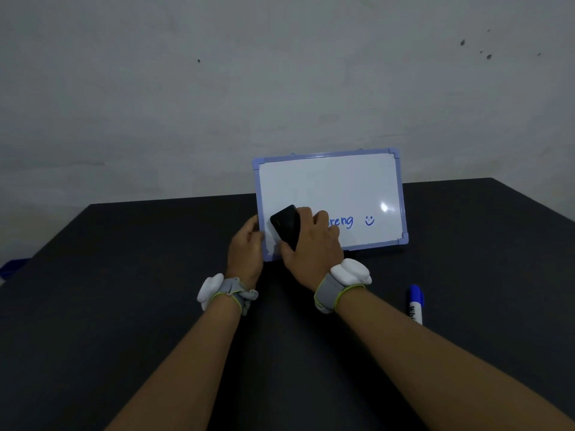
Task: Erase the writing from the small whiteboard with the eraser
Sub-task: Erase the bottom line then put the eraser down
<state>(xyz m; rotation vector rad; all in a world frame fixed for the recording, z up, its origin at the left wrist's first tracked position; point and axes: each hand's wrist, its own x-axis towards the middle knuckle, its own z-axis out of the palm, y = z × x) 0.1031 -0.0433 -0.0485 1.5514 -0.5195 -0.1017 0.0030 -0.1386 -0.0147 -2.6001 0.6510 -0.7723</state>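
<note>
Bare grey wall backs a dark worktop point(124, 275), where the small whiteboard point(329, 181) stands propped near the far edge. Erasing is under way: the right hand point(314, 241) has its fingers clamped on the black eraser point(285, 226), pressed to the board's lower left, while the left hand point(247, 244) grips the left frame, fingers curled on it. Blue writing point(342, 220) and a smiley point(369, 220) remain to the right, so the next stroke likely sweeps rightward. Room there is open; a blue marker point(416, 304) lies well apart.
</note>
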